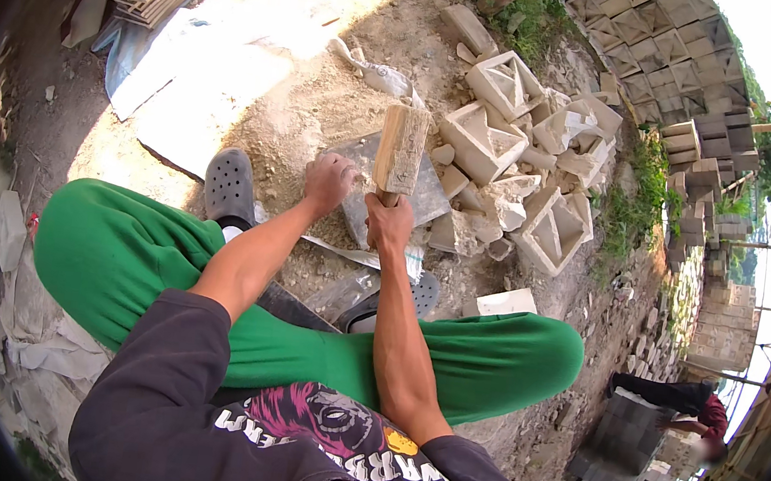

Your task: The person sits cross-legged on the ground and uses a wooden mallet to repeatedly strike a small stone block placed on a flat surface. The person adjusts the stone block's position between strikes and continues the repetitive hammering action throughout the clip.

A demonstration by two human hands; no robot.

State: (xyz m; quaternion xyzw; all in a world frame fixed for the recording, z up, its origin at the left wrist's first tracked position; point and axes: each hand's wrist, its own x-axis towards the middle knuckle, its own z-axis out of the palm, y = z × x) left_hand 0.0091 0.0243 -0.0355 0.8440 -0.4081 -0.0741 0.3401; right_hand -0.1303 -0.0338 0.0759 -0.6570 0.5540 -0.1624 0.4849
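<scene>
Gripping, in the head view, the handle of a wooden mallet (402, 148) just above the centre of the clock, with the right hand (388, 222) wrapped snugly round it, fingers folded against the palm. Pointing the squared, pale mallet head toward twelve o'clock, over a dark flat slab (428, 193) set on crumbly ground. Impossible to tell, from this angle, about contact between wood and slab. Holding the left hand (328, 184) between ten and eleven o'clock, by the left side of the slab, with fingers curled inward; cannot tell about anything small inside that curl.

Sitting low with knees spread in green trousers (139, 262), one knee toward nine o'clock and one toward four. Wearing grey perforated clogs (228, 188), one between nine and ten, the other between four and five.

Facing, at two o'clock, a heap of pale concrete blocks (483, 143), several broken, some square-framed with slanting ribs inside. Farther out between one and two, rising into a stacked block wall (659, 53). Nearer, between three and four, showing a flat white piece (507, 303) beside the right knee. Far off at four o'clock, including a co-worker (683, 408) in dark trousers and a red top, bent beside stacked grey blocks (613, 443). Toward ten o'clock, glaring brightly off a sunlit pale sheet (177, 78) on the ground.
</scene>
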